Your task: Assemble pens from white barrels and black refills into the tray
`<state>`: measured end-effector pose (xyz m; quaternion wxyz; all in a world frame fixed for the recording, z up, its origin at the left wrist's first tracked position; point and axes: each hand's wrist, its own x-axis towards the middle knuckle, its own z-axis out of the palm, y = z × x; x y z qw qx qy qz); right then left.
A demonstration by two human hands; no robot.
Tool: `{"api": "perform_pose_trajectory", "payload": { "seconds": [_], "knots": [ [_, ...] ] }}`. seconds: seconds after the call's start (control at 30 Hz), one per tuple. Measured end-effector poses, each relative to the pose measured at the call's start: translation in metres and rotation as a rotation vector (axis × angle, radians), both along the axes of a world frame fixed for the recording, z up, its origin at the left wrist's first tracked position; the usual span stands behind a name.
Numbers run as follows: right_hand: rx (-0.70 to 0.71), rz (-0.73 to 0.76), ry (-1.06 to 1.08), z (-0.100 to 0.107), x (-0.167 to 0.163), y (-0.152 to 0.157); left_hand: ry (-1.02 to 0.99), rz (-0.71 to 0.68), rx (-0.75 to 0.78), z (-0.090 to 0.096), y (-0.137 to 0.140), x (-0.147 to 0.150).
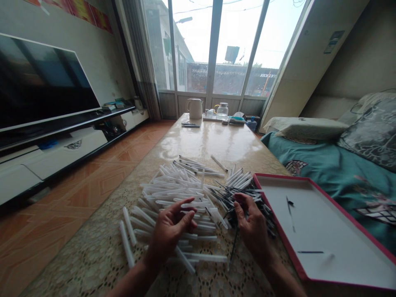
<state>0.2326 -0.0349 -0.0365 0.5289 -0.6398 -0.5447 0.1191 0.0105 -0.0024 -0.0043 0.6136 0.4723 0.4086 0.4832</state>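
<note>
Head view: pen assembly looks mid-step. Left hand [171, 229] pinches a white tube [198, 205] above the tube pile [173, 194] on the counter [213, 140]. Right hand [252, 225] grips a thin dark refill [234, 243] at the refill heap [244, 198]. Next move likely needs tip aligned to tube mouth. Red-rimmed tray [321, 231] just right.

No legible txt anywhere. Small dark label plate [334, 41] on the pale slanted wall panel, upper right of frame, carries lines too tiny to read. Colourful red-yellow poster strip [81, 11], top left, blurred; no words or nos. made out.
</note>
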Motion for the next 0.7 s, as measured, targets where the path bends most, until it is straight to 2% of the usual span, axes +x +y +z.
{"api": "perform_pose_trajectory", "payload": {
  "seconds": [0.1, 0.2, 0.37, 0.53, 0.63, 0.7],
  "knots": [
    [0.085, -0.007, -0.137, 0.0, -0.001, 0.001, 0.044, -0.054, 0.03, -0.004, -0.004, 0.005],
    [0.09, -0.035, -0.109, 0.003, 0.001, -0.001, 0.083, 0.011, 0.056, -0.005, -0.006, 0.005],
    [-0.023, -0.047, 0.092, 0.027, 0.0, -0.011, 0.146, 0.136, 0.115, -0.002, -0.005, 0.003],
    [-0.142, 0.126, 0.219, 0.053, -0.001, -0.01, 0.136, 0.229, 0.131, 0.002, -0.005, 0.002],
    [-0.211, 0.188, 0.101, 0.058, 0.004, 0.006, 0.107, 0.266, 0.148, 0.004, -0.007, 0.001],
    [-0.23, 0.188, -0.084, 0.056, 0.009, 0.025, 0.11, 0.246, 0.159, 0.005, -0.008, 0.001]
  ]
}}
